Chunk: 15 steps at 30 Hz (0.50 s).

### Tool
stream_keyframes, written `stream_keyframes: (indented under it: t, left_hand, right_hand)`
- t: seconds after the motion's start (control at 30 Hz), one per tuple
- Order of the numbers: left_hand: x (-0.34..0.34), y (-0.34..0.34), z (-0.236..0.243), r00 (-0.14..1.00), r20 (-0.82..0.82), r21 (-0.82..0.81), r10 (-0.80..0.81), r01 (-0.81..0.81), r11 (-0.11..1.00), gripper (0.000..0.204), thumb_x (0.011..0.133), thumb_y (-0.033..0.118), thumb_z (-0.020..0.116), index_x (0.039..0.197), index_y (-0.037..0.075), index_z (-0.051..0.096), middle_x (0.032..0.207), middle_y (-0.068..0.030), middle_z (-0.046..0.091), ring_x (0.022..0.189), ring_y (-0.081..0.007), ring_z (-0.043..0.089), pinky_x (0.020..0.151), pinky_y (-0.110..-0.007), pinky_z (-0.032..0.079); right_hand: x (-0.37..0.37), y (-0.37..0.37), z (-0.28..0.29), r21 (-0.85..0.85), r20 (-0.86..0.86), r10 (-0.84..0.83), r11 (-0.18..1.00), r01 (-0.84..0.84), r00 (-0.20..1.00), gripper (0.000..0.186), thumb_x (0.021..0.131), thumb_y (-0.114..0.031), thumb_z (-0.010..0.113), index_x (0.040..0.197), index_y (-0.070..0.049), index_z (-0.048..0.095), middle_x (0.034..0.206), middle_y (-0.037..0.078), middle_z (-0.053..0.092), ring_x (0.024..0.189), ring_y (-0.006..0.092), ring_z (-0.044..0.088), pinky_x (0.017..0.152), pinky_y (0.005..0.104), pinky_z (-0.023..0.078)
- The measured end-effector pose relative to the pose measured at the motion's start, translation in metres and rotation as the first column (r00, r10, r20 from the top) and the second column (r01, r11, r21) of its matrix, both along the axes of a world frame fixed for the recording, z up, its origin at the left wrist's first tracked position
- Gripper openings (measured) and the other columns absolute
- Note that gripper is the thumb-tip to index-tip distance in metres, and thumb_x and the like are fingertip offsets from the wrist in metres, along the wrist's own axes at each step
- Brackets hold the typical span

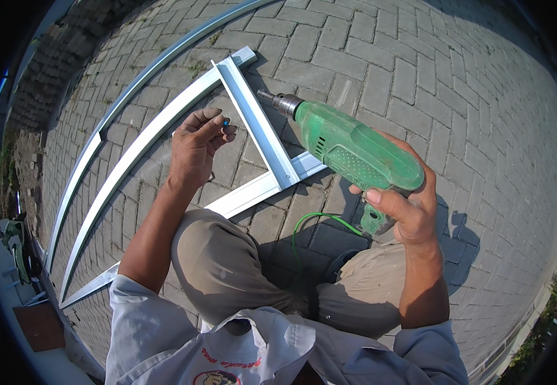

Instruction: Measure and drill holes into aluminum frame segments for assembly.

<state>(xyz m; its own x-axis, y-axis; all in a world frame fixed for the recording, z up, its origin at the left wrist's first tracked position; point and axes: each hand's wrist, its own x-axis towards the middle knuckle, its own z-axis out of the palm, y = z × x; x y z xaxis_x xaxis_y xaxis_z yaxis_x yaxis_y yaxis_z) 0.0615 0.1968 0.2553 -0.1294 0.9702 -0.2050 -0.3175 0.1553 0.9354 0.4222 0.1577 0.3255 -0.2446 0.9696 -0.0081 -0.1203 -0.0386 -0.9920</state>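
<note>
My left hand (pixel 201 138) pinches a small dark piece with a bluish glint (pixel 226 122), perhaps a fastener, beside a short silver metal channel (pixel 256 122). My right hand (pixel 403 212) grips a green power drill (pixel 355 147) from below; its steel chuck (pixel 286 102) points up-left, a short bit in it, just right of that channel. A green cord (pixel 313 215) loops from the drill's handle down between my bent knees. The channel lies across a long silver bar (pixel 131 154) and a lower crosspiece (pixel 240 196), forming part of a frame on the pavers.
Grey paving bricks (pixel 368 83) surround me. Another long metal strip (pixel 124 96) lies farther left. Stacked blocks (pixel 50 51) line the upper left edge, with a brown board (pixel 41 327) and dark green items (pixel 15 250) at the lower left. Plants (pixel 551 308) edge the paving at right.
</note>
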Motion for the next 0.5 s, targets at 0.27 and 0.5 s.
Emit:
stream_keyframes:
  t: [0.27, 0.5]
  left_hand:
    - [-0.0001, -0.0005, -0.0001, 1.0, -0.008, -0.008, 0.002, -0.002, 1.0, 0.015, 0.099, 0.006, 0.069, 0.112, 0.0, 0.065, 0.099, -0.0113, 0.071, 0.09, -0.0213, 0.073, 0.083, -0.036, 0.06]
    - [0.0004, 0.0003, -0.0013, 1.0, -0.012, -0.018, 0.003, -0.003, 1.0, 0.015, 0.099, 0.007, 0.07, 0.111, 0.0, 0.065, 0.099, -0.011, 0.071, 0.09, -0.0214, 0.073, 0.083, -0.036, 0.06]
  right_hand:
    - [-0.0007, 0.0006, -0.0022, 0.011, 0.009, 0.004, 1.0, -0.005, 1.0, 0.076, 0.068, -0.01, 0.07, 0.139, 0.01, 0.054, 0.119, 0.021, 0.071, 0.101, 0.0272, 0.073, 0.086, 0.0398, 0.062]
    - [0.0, 0.0009, -0.0027, 0.013, 0.002, 0.01, 1.0, -0.01, 1.0, 0.076, 0.068, -0.01, 0.071, 0.139, 0.011, 0.055, 0.119, 0.021, 0.071, 0.101, 0.0273, 0.073, 0.086, 0.0398, 0.062]
